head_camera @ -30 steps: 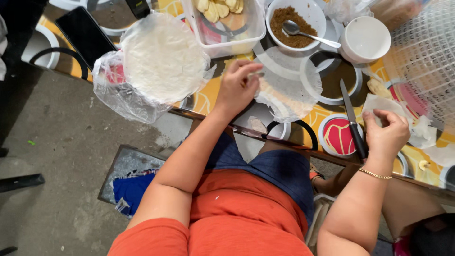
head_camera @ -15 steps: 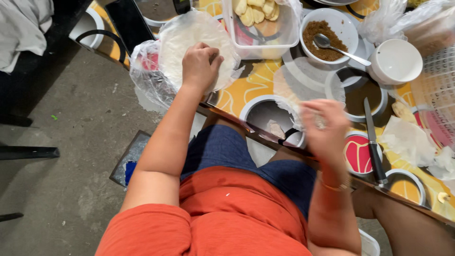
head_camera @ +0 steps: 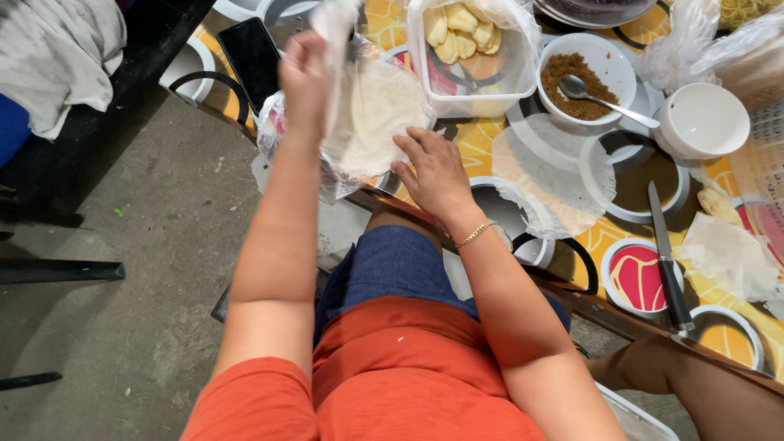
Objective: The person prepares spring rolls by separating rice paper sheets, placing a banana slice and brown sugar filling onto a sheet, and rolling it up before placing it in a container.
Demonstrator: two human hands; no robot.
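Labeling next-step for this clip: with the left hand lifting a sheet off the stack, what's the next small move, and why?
Probably keep peeling the wrapper sheet up and free: the left hand pinches its raised edge while the right hand presses flat on the stack of wrappers, and the sheet's lower part seems attached.

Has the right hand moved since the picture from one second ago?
Yes. The right hand went left, from beside the knife across the single thin sheet, and now rests on the stack of round wrappers.

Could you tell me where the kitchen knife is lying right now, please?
In the head view, the knife lies on the right part of the table, blade pointing away from the person, between the red-centred ring pattern and a crumpled white wrapper sheet.
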